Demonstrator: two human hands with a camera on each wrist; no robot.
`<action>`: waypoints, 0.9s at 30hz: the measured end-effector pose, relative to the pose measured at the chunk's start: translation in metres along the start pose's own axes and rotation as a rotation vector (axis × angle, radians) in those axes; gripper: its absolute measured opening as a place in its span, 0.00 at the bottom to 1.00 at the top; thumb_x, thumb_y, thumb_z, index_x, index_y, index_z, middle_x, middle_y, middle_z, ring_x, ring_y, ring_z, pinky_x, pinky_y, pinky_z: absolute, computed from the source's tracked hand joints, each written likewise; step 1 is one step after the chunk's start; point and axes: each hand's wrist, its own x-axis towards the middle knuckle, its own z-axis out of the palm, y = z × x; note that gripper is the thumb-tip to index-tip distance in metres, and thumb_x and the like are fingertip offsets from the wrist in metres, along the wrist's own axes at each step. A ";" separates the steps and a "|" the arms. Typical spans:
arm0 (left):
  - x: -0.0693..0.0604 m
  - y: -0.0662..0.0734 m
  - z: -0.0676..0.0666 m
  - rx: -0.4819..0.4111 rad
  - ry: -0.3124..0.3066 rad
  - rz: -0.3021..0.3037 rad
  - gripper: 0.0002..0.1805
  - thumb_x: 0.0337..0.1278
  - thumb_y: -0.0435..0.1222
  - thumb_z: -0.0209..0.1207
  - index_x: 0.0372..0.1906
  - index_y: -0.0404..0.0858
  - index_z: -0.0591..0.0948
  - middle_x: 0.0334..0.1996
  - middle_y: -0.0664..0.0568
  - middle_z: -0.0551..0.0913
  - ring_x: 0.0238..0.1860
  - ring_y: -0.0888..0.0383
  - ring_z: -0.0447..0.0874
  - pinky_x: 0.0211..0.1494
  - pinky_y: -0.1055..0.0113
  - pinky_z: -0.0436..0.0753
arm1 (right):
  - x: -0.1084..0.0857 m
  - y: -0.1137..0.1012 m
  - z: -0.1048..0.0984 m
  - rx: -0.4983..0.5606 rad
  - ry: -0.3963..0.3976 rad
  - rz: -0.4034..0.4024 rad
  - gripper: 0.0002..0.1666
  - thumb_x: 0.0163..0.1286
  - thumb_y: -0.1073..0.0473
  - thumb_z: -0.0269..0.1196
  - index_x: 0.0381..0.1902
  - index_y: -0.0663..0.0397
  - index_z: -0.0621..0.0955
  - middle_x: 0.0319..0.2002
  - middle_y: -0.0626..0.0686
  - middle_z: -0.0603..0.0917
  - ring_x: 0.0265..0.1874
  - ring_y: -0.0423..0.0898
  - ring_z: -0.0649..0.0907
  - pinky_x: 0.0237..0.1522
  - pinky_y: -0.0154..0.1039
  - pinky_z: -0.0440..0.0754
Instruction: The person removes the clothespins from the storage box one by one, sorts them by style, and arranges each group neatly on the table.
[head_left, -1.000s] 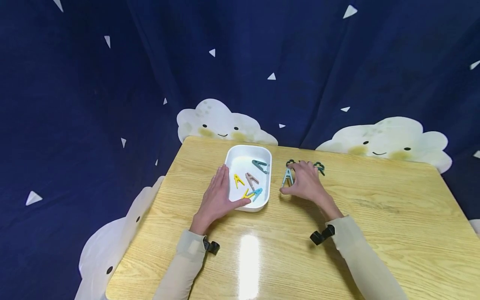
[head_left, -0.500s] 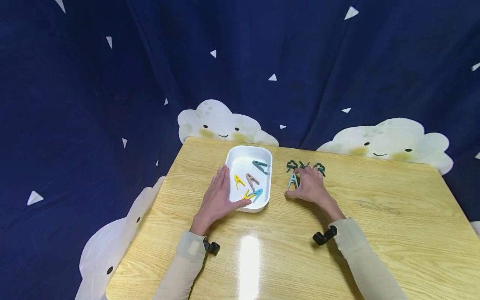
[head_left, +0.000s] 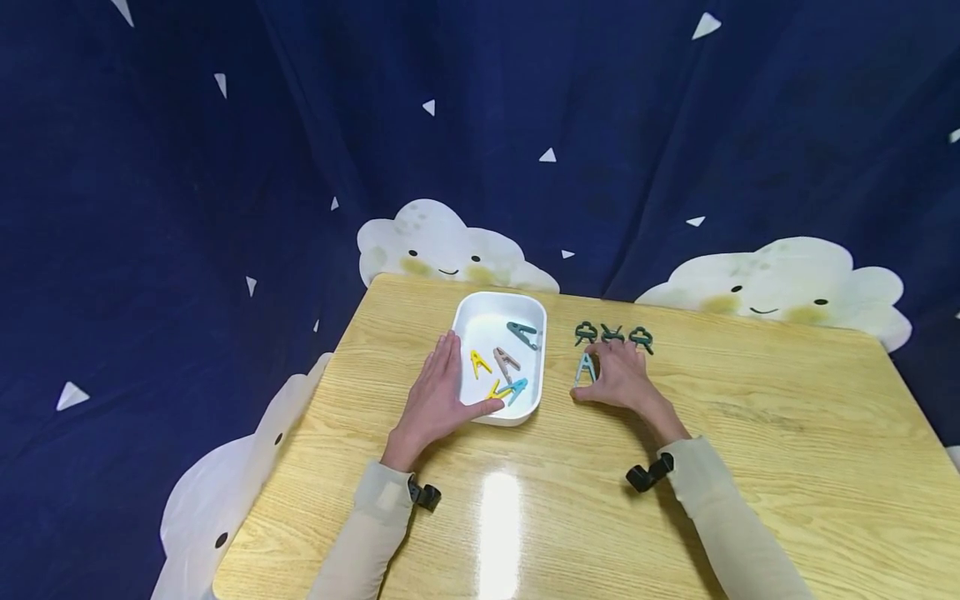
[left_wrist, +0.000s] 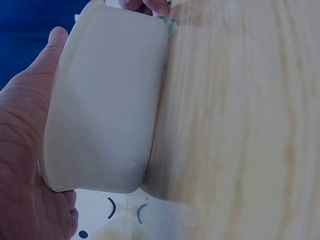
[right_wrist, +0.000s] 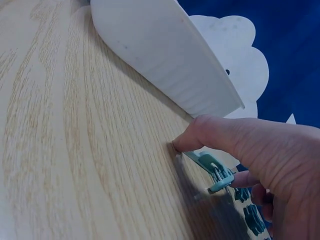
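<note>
My left hand point(head_left: 435, 396) lies along the left side of a white plastic tray point(head_left: 537, 387), fingers straight, thumb over the near rim. Inside the tray are a dark green clothespin point(head_left: 522, 334), a brownish-pink one, two yellow ones and a blue clothespin point(head_left: 516, 390). To the right of the tray, my right hand point(head_left: 624, 377) pinches a pale teal clothespin point(right_wrist: 210, 165) by its two ends, between thumb and fingers, low over the table. Its jaw end points away from me. The right fingers partly cover it in the head view.
Three dark green clips stand in a row just beyond the right hand: a left clip point(head_left: 586, 332), a middle clip point(head_left: 612, 333) and a right clip point(head_left: 641, 338). The wooden table point(head_left: 772, 417) ends at a dark blue curtain point(head_left: 480, 167) behind.
My right hand has shifted slightly right and toward me with the pale teal clothespin, uncovering more of the dark green clips. The left hand and tray have stayed put.
</note>
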 end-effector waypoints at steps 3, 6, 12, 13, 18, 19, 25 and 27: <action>0.000 0.000 0.000 0.001 -0.004 -0.005 0.77 0.46 0.81 0.58 0.85 0.35 0.38 0.86 0.46 0.35 0.85 0.48 0.36 0.86 0.57 0.44 | 0.000 0.000 -0.001 0.002 -0.003 0.001 0.55 0.44 0.35 0.79 0.64 0.62 0.79 0.58 0.69 0.78 0.54 0.67 0.71 0.50 0.60 0.67; 0.001 0.000 0.000 0.005 -0.003 -0.005 0.77 0.45 0.81 0.58 0.85 0.35 0.38 0.86 0.47 0.35 0.86 0.49 0.36 0.86 0.57 0.44 | -0.001 -0.001 -0.002 0.000 0.002 -0.004 0.55 0.44 0.35 0.79 0.65 0.61 0.79 0.57 0.68 0.78 0.53 0.66 0.70 0.48 0.59 0.66; 0.002 -0.001 -0.001 0.005 -0.008 -0.008 0.78 0.45 0.81 0.58 0.85 0.36 0.38 0.86 0.47 0.36 0.86 0.49 0.35 0.86 0.58 0.43 | 0.000 -0.016 -0.010 0.030 0.063 -0.031 0.53 0.45 0.39 0.80 0.65 0.61 0.80 0.52 0.65 0.79 0.49 0.63 0.71 0.48 0.57 0.66; 0.002 -0.001 -0.001 0.004 -0.007 -0.008 0.78 0.45 0.81 0.58 0.85 0.36 0.38 0.86 0.47 0.36 0.86 0.49 0.35 0.86 0.57 0.43 | 0.001 -0.020 -0.012 0.037 0.079 -0.040 0.51 0.45 0.41 0.80 0.65 0.61 0.80 0.51 0.65 0.79 0.49 0.63 0.71 0.48 0.56 0.65; 0.001 -0.001 -0.001 -0.002 -0.012 -0.015 0.78 0.45 0.81 0.59 0.85 0.37 0.37 0.86 0.46 0.36 0.86 0.50 0.34 0.86 0.57 0.43 | 0.005 -0.043 -0.018 0.092 0.154 -0.089 0.39 0.49 0.52 0.74 0.61 0.59 0.82 0.47 0.63 0.81 0.45 0.60 0.71 0.45 0.54 0.63; 0.001 0.000 -0.001 -0.003 -0.019 -0.020 0.78 0.44 0.81 0.59 0.85 0.37 0.37 0.86 0.47 0.35 0.86 0.51 0.33 0.86 0.58 0.42 | 0.005 -0.048 -0.019 0.104 0.167 -0.101 0.37 0.50 0.53 0.73 0.60 0.59 0.83 0.45 0.62 0.81 0.44 0.59 0.71 0.45 0.53 0.63; 0.001 0.000 -0.001 0.002 -0.039 -0.023 0.77 0.45 0.80 0.60 0.85 0.37 0.36 0.86 0.49 0.33 0.85 0.54 0.30 0.86 0.60 0.40 | 0.013 -0.082 -0.018 0.195 0.202 -0.202 0.31 0.54 0.56 0.71 0.58 0.59 0.84 0.34 0.57 0.76 0.38 0.53 0.68 0.45 0.49 0.62; 0.000 0.000 -0.001 0.003 -0.035 -0.015 0.77 0.45 0.80 0.60 0.85 0.37 0.37 0.86 0.49 0.33 0.85 0.54 0.31 0.86 0.59 0.41 | 0.016 -0.093 -0.014 0.221 0.186 -0.246 0.30 0.54 0.56 0.71 0.57 0.59 0.85 0.34 0.57 0.76 0.38 0.52 0.68 0.45 0.48 0.63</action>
